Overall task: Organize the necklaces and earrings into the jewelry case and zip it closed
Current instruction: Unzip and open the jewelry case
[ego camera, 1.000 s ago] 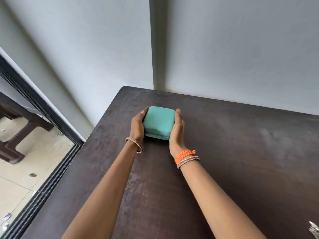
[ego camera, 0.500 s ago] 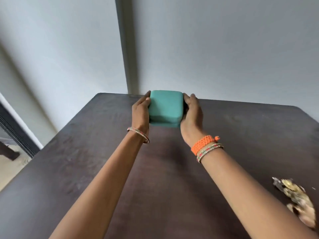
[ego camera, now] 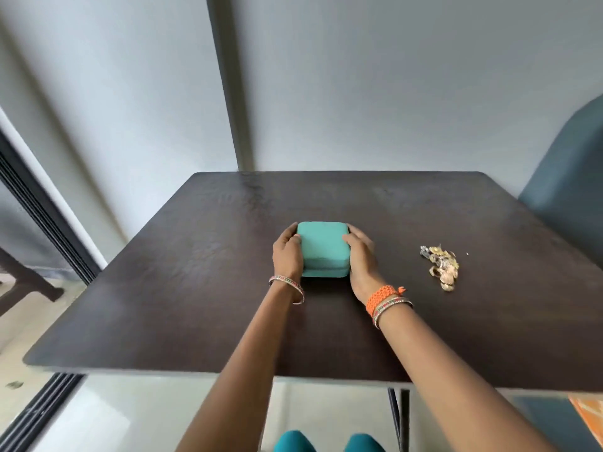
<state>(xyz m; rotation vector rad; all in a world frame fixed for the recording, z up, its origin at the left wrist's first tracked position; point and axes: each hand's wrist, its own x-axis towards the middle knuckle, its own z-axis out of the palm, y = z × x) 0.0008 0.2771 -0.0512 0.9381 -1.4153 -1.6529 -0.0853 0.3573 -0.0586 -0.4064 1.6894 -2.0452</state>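
Observation:
A closed teal jewelry case (ego camera: 323,247) rests on the dark wooden table (ego camera: 202,288) near its middle. My left hand (ego camera: 287,256) grips the case's left side and my right hand (ego camera: 360,256) grips its right side. A tangled pile of gold and silver necklaces and earrings (ego camera: 441,265) lies on the table to the right of the case, apart from both hands.
A blue chair back (ego camera: 567,177) stands at the table's right edge. A grey wall runs behind the table. A dark sliding door frame (ego camera: 45,216) is at the left, and the table's near edge (ego camera: 228,375) is close to my body.
Both hands have drawn the case from the table's far corner toward the middle. The view has swung right and back, so the jewelry pile and the chair now show.

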